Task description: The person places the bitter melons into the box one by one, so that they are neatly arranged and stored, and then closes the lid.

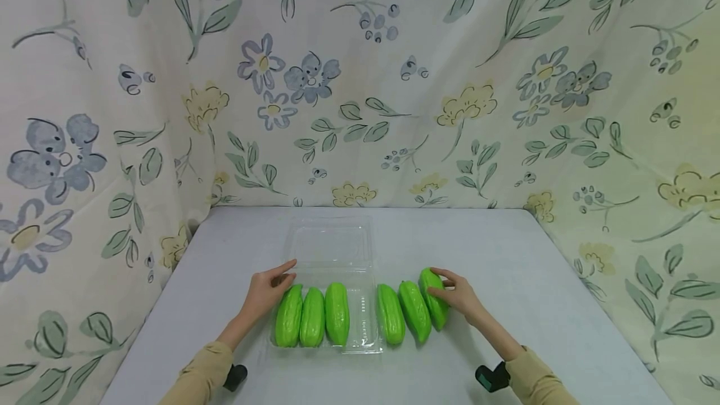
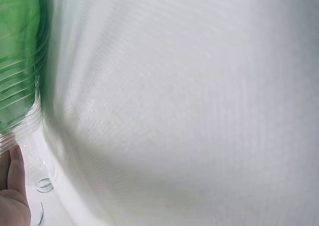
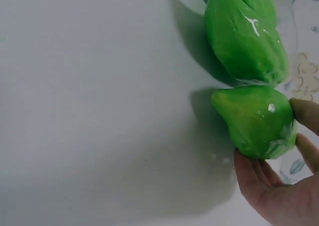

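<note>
Several green, ridged, elongated gourds in shiny clear wrap are in view. Three lie side by side in an opened clear plastic clamshell box (image 1: 362, 324): a left gourd (image 1: 289, 317), a middle gourd (image 1: 312, 319) and a right gourd (image 1: 337, 315). My left hand (image 1: 269, 289) is at the box's back left corner, its fairly straight fingers touching the plastic (image 2: 15, 173). Beyond the box's right side, my right hand (image 1: 458, 295) grips the rightmost loose gourd (image 3: 256, 121) between thumb and fingers. Two other loose gourds, one near the box (image 1: 390, 314) and one between (image 1: 415, 311), lie on the table.
The box's clear lid (image 1: 332, 245) lies folded back on the white table (image 1: 478, 242). A floral cloth (image 1: 360, 80) hangs behind the table and along both sides. Black wrist devices sit by the left sleeve (image 1: 205, 364) and the right sleeve (image 1: 534, 377).
</note>
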Tool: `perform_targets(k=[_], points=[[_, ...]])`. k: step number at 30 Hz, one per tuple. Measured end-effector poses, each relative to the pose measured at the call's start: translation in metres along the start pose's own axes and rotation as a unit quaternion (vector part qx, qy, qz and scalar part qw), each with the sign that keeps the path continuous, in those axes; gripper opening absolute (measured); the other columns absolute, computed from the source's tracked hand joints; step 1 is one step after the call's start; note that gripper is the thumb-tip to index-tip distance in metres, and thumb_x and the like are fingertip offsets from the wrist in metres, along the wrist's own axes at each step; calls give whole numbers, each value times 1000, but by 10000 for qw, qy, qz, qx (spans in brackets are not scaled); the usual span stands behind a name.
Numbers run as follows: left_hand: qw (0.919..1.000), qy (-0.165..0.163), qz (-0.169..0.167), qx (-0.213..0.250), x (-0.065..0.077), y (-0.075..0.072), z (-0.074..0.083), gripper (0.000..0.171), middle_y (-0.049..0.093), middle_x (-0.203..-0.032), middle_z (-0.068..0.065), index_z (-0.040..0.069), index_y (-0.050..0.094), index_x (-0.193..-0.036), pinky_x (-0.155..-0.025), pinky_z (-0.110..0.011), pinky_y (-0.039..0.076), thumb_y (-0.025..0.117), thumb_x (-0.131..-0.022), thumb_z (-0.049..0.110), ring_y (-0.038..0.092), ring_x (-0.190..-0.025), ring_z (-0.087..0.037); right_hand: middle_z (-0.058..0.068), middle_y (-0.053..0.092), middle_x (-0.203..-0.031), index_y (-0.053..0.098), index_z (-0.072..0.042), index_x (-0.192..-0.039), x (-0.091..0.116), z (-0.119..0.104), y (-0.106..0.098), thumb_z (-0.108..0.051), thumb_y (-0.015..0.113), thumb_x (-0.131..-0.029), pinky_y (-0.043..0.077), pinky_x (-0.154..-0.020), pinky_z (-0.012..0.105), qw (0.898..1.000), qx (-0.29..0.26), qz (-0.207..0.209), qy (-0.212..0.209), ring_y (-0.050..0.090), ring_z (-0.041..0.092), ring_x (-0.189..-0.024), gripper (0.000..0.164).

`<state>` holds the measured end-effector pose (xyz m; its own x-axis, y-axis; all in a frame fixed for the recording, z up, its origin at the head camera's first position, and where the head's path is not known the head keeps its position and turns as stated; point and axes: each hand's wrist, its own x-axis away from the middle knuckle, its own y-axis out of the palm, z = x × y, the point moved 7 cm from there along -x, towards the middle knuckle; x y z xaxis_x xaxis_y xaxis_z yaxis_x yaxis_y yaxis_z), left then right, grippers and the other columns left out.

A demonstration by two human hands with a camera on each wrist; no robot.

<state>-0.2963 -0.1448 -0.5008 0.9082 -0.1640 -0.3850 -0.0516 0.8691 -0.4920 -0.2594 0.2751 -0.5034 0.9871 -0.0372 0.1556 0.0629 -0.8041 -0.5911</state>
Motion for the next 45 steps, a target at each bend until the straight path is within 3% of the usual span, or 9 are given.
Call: perform_targets(k=[15,29,45], points=[[10000,-18,29,-80,0,0,2,36,71,-104,-19,4,64,-123,-60,-19,49,67,-88,10,71,-85,-26,34,47,-131,47,-6,-139,-10,-17,-17,-21,67,-89,52,-75,34,9998,-164,89,10,53,42,-115,56],[9999,37,45,-87,0,0,3,35,71,-105,-18,4,64,-123,-62,-19,50,67,-88,10,71,-85,-25,36,47,-129,44,-3,-140,-27,-19,-33,-20,64,-91,55,-78,38,9992,-291,255,62,56,41,-110,56],[9999,9,53,-133,1,0,1,35,72,-103,-16,4,64,-123,-62,-18,50,67,-88,10,72,-84,-23,36,35,-141,33,-3,-146,-36,-12,-45,-26,58,-95,50,-90,47,9967,-641,143,473,42,48,-126,62]])
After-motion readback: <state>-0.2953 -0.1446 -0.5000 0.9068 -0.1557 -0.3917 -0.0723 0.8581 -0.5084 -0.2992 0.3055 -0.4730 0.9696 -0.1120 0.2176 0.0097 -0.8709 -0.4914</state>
